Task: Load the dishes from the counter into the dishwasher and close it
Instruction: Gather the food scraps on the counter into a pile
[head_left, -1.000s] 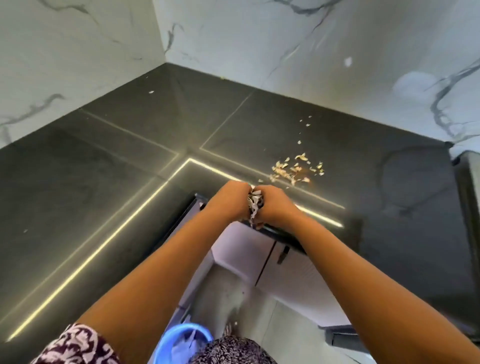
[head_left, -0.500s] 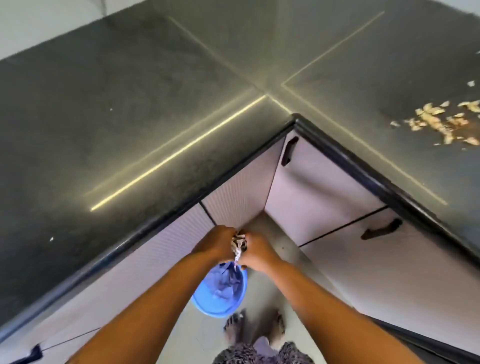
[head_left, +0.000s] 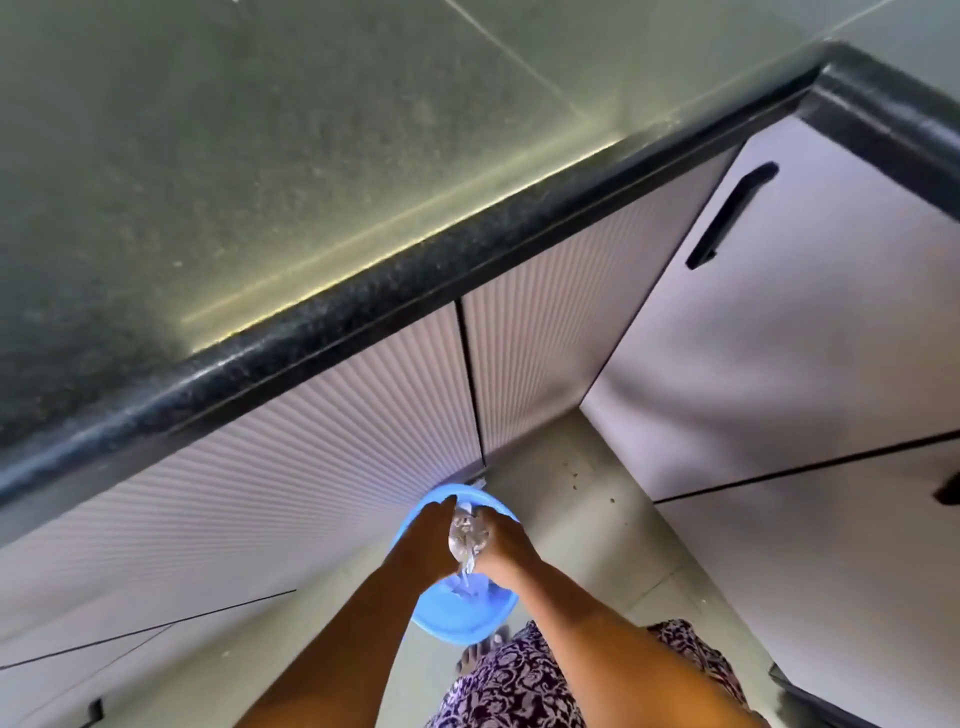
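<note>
Both my hands are low, over a blue plastic bin (head_left: 457, 621) that stands on the floor in the inner corner of the cabinets. My left hand (head_left: 431, 535) and my right hand (head_left: 506, 540) press together around a small crumpled wad (head_left: 465, 535), pale and patterned, which shows between them. A thin bit of it hangs down toward the bin. What the wad is cannot be told. No dishes and no dishwasher are in view.
The dark stone counter (head_left: 260, 182) runs across the top with a thick black edge (head_left: 363, 306). Below it are ribbed pale cabinet doors (head_left: 291, 457) and smooth doors with a black handle (head_left: 730, 215). The floor (head_left: 587, 514) is pale tile with specks.
My joined hands came down from the counter edge to just above the blue bin, still holding the wad. The view tilted down and the scraps on the counter left the frame.
</note>
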